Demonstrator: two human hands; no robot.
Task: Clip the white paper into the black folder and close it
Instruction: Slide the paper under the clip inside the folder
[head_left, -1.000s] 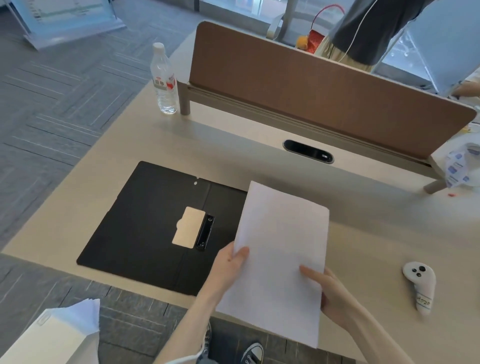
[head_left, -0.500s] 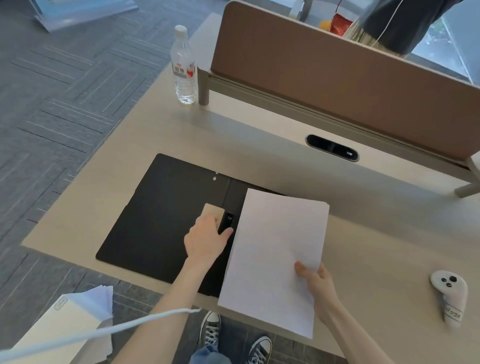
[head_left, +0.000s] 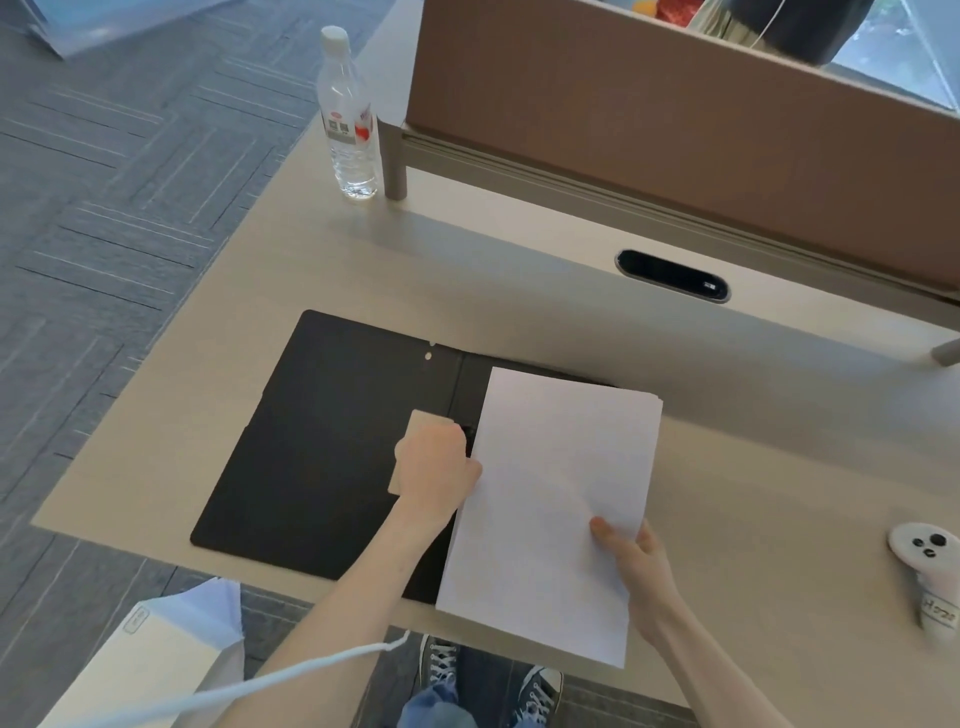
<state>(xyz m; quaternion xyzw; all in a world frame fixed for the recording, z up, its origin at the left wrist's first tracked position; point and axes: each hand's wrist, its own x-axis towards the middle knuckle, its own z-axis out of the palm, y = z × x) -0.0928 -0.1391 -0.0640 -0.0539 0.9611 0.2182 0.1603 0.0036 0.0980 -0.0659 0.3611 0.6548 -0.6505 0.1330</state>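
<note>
The black folder (head_left: 332, 441) lies open and flat on the desk. Its metal clip (head_left: 415, 426) sits beside the spine, mostly covered by my left hand (head_left: 434, 475), whose fingers are curled over the clip's lever. A stack of white paper (head_left: 550, 499) lies over the folder's right half, its near edge hanging past the desk edge. My right hand (head_left: 631, 564) pinches the paper's lower right part, thumb on top. The paper's left edge is next to the clip; whether it is under the clip is hidden.
A water bottle (head_left: 349, 114) stands at the far left of the desk by a brown divider panel (head_left: 675, 114). A white controller (head_left: 930, 571) lies at the right. A cable slot (head_left: 672, 275) is behind the folder. A white bag (head_left: 156, 665) stands on the floor.
My left hand let go of the paper and moved onto the folder's clip, closing over it. The paper shifted slightly left toward the clip, held by my right hand alone.
</note>
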